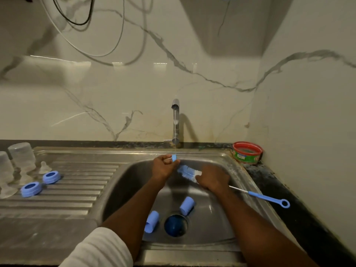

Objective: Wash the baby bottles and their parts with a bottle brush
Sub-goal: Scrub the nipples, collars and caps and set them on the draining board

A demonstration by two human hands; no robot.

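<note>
Head view: the left hand (163, 166) pinches a small blue part (174, 158) under the tap (175, 120), while the right hand (212, 179) grips the brush (187, 171), bristles pointing up-left at the part, just beside it.

bottle brush (187, 171): blue-white bristles beyond the grip, handle trailing behind | small blue part (174, 157): pinched, under running water | two blue caps (186, 206): below, in basin
</note>
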